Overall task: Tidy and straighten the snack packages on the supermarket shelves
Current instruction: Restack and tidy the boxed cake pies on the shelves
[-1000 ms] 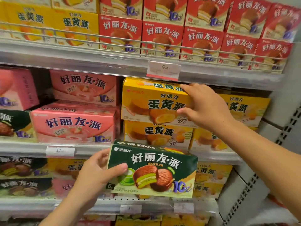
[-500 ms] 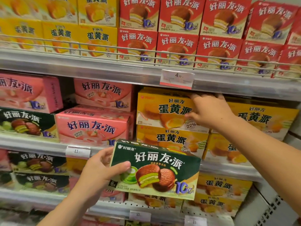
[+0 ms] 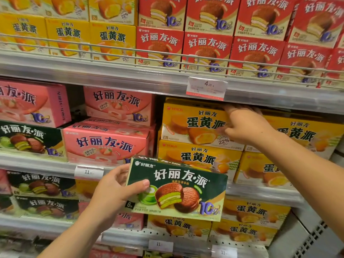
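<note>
Shelves (image 3: 167, 79) stocked; left hand (image 3: 113, 190) grips green box (image 3: 178, 187).

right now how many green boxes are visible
4 green boxes: one in the left hand, one far left on the middle shelf, two stacked below. others may be hidden.

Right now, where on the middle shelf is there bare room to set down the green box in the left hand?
One dark gap lies between the far-left pink box and the upper pink box, above the shelved green box. The yellow boxes by the right hand stand packed.
</note>
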